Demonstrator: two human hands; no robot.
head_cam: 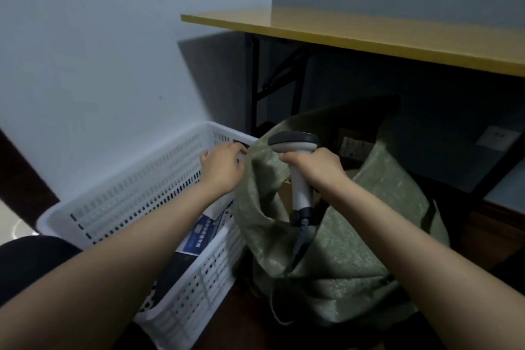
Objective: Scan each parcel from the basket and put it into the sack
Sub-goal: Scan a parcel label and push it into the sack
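Note:
A white perforated basket [136, 193] stands on the floor at the left. Inside it lie a white and blue parcel [203, 233] and a dark parcel [173, 273], partly hidden by my left forearm. A green woven sack [355, 258] stands open to the right of the basket, with a brown cardboard parcel [353, 142] showing in its mouth. My left hand [223, 166] reaches over the basket's far end to the sack's edge; its fingertips are hidden. My right hand [315, 166] grips the handle of a grey and white barcode scanner [295, 148] above the sack's mouth.
A yellow-topped table [369, 34] with black legs stands behind the sack, against a pale wall. The scanner's coiled cable [301, 239] hangs down over the sack. My dark-clothed knee [25, 264] is at the lower left. A wall socket [495, 138] is at the right.

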